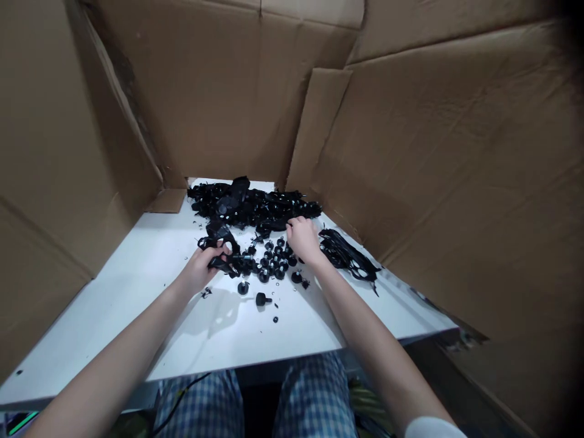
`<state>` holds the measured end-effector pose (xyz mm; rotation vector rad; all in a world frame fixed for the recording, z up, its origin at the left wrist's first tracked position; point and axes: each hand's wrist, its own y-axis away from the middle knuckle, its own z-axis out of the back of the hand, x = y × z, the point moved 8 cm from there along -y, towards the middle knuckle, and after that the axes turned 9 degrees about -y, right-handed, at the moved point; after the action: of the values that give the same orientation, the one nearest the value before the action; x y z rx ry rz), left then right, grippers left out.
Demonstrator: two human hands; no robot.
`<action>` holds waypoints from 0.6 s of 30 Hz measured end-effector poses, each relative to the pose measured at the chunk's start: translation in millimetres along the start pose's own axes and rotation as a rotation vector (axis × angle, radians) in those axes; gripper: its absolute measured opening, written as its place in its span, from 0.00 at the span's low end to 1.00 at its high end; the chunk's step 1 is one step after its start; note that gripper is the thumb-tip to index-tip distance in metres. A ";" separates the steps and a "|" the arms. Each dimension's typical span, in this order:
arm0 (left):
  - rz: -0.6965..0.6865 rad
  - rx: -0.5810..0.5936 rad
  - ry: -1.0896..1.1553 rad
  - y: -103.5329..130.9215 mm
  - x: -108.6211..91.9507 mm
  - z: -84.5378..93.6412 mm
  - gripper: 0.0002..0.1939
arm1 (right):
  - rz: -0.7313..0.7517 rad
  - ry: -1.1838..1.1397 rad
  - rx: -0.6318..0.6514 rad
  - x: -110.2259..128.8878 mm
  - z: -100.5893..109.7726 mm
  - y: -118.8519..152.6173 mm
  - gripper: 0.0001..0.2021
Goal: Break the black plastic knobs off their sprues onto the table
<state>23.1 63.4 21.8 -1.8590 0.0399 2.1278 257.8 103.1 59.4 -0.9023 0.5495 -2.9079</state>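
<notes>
Knobs already lie loose right of the left hand, which pinches black scrap; a tangled heap remains beyond the right hand, grip unclear.

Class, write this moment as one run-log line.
left hand: holding black plastic | right hand: at edge of dark pile | black knobs: on white table

A makeshift workstation for small parts, whether in a home or a workshop impossible to tell. Tall brown cardboard panels wall in a white counter on three sides, their folds and rough edges showing. A heap of black scraps lines the back, with knob-like black pieces clustered in front and a bundle of black strips to the right. Blue checked trousers show a person seated at the near edge.
</notes>
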 end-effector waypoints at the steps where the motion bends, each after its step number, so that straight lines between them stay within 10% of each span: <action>1: 0.011 0.002 0.034 0.6 0.0 -1.8 0.09 | 0.057 -0.051 0.036 16.3 -2.3 7.1 0.14; 6: 0.043 0.002 0.117 0.9 1.4 -6.3 0.09 | 0.313 -0.629 0.436 88.2 -33.1 54.1 0.12; 18: 0.160 0.183 -0.330 4.4 12.9 -18.7 0.18 | 0.077 -0.905 0.286 71.6 -55.6 72.4 0.08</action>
<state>38.6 57.8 5.5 -1.4290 0.3064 2.4216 163.3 42.5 30.2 -1.8674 0.0813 -2.0756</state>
